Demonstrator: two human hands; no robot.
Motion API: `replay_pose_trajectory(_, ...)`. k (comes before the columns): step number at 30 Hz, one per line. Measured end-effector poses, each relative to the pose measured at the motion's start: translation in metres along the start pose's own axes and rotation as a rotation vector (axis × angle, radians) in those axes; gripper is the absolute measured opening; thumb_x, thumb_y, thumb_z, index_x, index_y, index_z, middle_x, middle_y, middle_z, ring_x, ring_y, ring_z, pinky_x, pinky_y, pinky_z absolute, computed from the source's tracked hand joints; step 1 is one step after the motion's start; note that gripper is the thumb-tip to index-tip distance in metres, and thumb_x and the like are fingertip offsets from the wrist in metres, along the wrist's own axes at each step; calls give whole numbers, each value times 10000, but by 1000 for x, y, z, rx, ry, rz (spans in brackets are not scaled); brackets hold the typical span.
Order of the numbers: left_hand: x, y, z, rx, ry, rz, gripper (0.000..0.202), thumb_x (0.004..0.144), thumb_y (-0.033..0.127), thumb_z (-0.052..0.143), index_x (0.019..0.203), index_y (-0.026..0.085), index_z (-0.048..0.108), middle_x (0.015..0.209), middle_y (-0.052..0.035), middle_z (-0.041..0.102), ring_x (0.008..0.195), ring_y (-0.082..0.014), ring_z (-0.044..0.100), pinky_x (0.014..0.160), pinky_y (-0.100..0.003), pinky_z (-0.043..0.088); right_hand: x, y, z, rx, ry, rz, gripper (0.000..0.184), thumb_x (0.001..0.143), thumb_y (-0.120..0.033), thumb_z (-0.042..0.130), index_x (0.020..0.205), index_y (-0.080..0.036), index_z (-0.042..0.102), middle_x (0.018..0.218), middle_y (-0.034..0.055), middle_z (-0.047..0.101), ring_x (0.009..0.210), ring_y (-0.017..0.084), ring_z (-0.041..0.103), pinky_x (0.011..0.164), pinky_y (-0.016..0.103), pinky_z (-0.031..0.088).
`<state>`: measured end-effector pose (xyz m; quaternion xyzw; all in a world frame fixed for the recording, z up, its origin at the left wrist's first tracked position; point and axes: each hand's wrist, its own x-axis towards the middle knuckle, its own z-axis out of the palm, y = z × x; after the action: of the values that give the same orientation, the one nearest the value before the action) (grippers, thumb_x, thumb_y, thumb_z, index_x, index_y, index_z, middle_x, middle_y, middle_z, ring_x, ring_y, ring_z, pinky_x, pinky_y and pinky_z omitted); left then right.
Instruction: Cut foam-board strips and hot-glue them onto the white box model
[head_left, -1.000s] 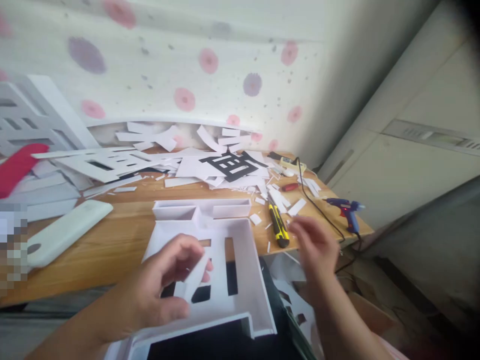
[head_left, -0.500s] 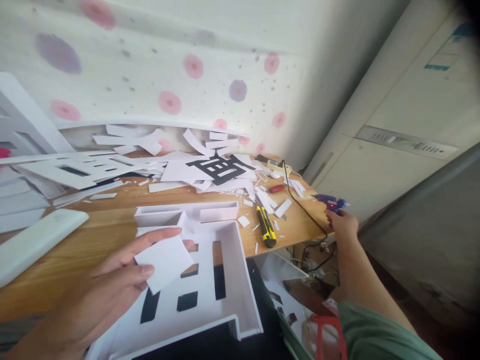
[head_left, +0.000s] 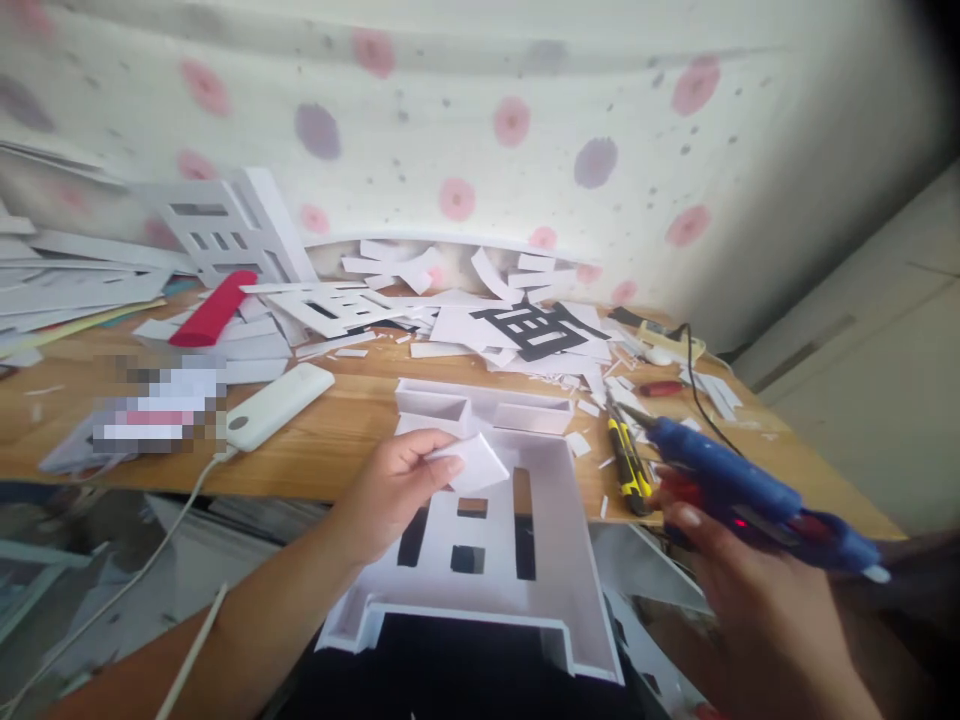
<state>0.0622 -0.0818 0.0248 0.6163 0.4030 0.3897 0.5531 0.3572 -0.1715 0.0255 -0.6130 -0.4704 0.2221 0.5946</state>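
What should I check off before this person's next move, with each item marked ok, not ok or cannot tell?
1. White piece secure in the left hand: ok, pinched at its left edge.
2. Glue gun in the right hand: ok, gripped, with a red light showing.
3. Nozzle away from the left hand: ok, a visible gap between them.
4. Glue ready at the nozzle: cannot tell, too small and blurred.
5. White shell open side up: ok, walls rising around its cut-out floor.
6. Utility knife out of the way: not ok, lying on the table near the right hand.
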Motion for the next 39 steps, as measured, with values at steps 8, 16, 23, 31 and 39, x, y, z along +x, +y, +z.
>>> replay_pose_trajectory(8,-11,13,-8,296,190,259,144,859,305,639,800,214,734,801,-27,590,747,-160,568,666,-272,464,-4,-21,42,-220,-446,-569,163,837,-180,643,981,-256,638,945,44,541,840,194,596,670,276,504)
replay_pose_trajectory(16,-17,17,-3,363,153,186,236,843,307,607,653,172,646,666,-20,563,640,-152,529,573,-271,399,-10,-22,52,-229,-534,-629,180,857,-232,635,1033,-229,593,1042,71,591,901,207,637,741,293,537)
replay_pose_trajectory(23,-19,20,0,415,152,240,239,841,252,604,615,173,607,640,1,513,603,-123,483,554,-255,369,-11,-19,59,-247,-493,-633,171,843,-244,640,1006,-220,596,1011,79,603,869,207,640,719,289,539)
replay_pose_trajectory(31,-19,15,-3,428,151,371,196,862,174,608,666,166,612,672,9,527,625,-104,512,577,-222,393,-12,-26,61,-208,-546,-624,152,842,-178,603,983,-228,579,955,60,585,838,188,627,683,264,520)
replay_pose_trajectory(39,-18,15,-7,464,175,444,165,860,135,619,699,169,616,698,12,551,644,-93,527,587,-200,407,-13,-21,58,-206,-592,-594,154,859,-226,634,996,-231,565,969,53,583,852,196,621,698,288,525)
